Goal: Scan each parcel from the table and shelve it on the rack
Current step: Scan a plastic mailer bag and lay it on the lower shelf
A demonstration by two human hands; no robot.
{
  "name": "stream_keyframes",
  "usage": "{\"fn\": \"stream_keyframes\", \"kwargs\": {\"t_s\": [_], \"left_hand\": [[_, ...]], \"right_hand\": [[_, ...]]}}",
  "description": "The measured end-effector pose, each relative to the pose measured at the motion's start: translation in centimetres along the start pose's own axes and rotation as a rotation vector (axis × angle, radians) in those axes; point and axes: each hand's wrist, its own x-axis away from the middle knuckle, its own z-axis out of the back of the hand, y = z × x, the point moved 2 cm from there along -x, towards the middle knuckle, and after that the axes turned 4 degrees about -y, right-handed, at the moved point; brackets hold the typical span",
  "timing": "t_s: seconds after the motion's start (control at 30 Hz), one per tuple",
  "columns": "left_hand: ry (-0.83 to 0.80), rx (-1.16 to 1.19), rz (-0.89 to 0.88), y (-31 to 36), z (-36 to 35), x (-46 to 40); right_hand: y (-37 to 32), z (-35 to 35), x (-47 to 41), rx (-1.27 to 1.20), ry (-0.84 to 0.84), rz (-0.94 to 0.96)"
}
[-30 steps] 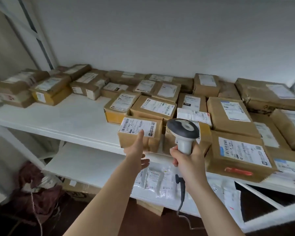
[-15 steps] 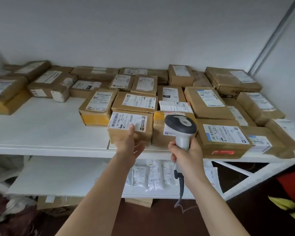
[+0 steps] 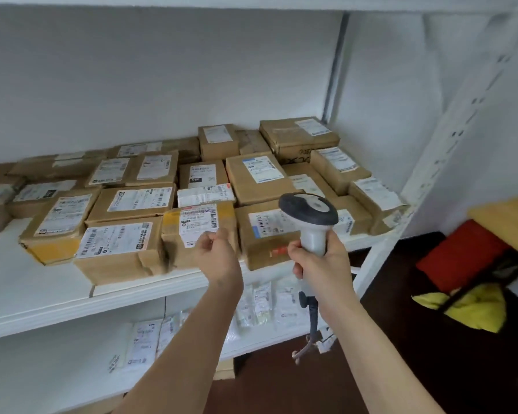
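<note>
Several brown cardboard parcels with white labels lie packed on the white rack shelf [image 3: 42, 297]. At the front edge sits a wide-labelled parcel [image 3: 117, 249], and right of it one with yellow tape [image 3: 196, 225]. My left hand [image 3: 219, 258] hovers in front of the yellow-taped parcel, fingers loosely curled and holding nothing. My right hand [image 3: 323, 267] grips the handle of a grey-and-white barcode scanner [image 3: 310, 210], its head up in front of another front-row parcel [image 3: 263, 231]. The scanner's cable hangs below my wrist.
A lower shelf [image 3: 57, 363] carries white flat mailers [image 3: 260, 300]. The rack's white perforated post [image 3: 449, 130] stands at the right. Beyond it on the dark floor lie a red cushion [image 3: 458, 255] and a yellow bag [image 3: 476, 306]. The shelf's left front is bare.
My left hand has come off the wide-labelled parcel and shifted right, fingers now curled. The view has swung right and closer; the scanner stays in my right hand.
</note>
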Motion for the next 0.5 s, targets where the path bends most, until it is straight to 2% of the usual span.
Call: {"fn": "stream_keyframes", "kwargs": {"t_s": [0.2, 0.27, 0.5], "left_hand": [[-0.215, 0.004, -0.033, -6.8, -13.6, 10.1], [-0.276, -0.034, 0.022, -10.1, -17.7, 14.3], [-0.537, -0.308, 0.13, -21.6, -30.6, 29.8]], "right_hand": [[-0.9, 17.1, -0.2, 0.07, 0.231, 0.058], [-0.9, 23.6, 0.4, 0.063, 0.324, 0.065], [-0.9, 45.4, 5.7, 0.043, 0.662, -0.004]]}}
